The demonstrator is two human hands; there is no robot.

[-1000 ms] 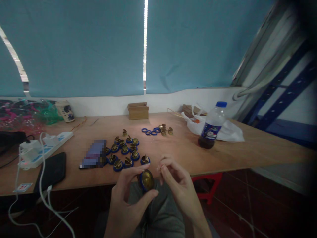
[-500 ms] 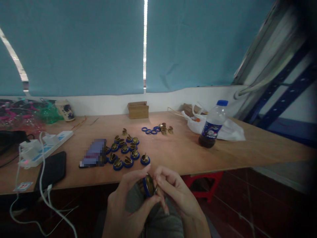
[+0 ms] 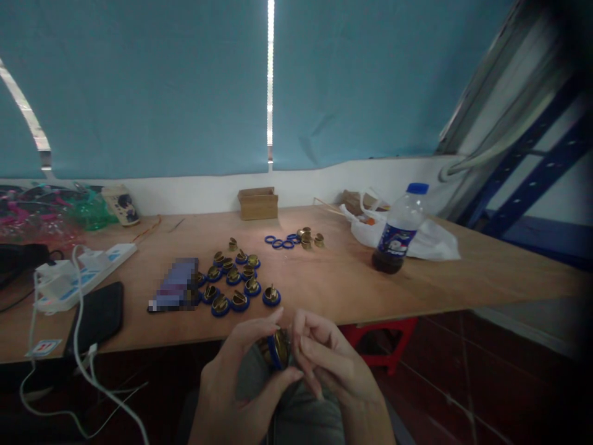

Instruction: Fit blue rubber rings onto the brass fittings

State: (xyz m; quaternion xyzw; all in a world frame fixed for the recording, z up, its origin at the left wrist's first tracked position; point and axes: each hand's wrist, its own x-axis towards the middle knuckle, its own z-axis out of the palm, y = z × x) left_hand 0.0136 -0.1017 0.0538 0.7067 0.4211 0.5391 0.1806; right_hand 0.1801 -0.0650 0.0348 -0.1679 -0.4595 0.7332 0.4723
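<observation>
Over my lap, in front of the table edge, my left hand [image 3: 234, 377] grips a round brass-coloured piece with a blue ring [image 3: 278, 349] between thumb and fingers, its face turned to the right. Close by its right side, my right hand [image 3: 336, 368] has its fingers pinched together; whatever they may hold is too small or blurred to make out. Several similar blue-ringed brass pieces [image 3: 234, 276] lie on the table beyond my hands. Farther back are loose blue rings [image 3: 277, 244] and several brass pieces without rings [image 3: 306, 240].
A phone [image 3: 175, 287] lies left of the ringed pieces, near a black flat device [image 3: 97, 318] and a power strip [image 3: 113, 259] with white cables. Small cardboard box [image 3: 258, 207] at the back; cola bottle [image 3: 396, 238] and plastic bag [image 3: 438, 244] right. Red stool [image 3: 393, 346] below.
My right hand's fingers have drawn slightly away to the right from the brass piece, leaving a small gap. My left hand keeps its hold. The view has shifted very slightly.
</observation>
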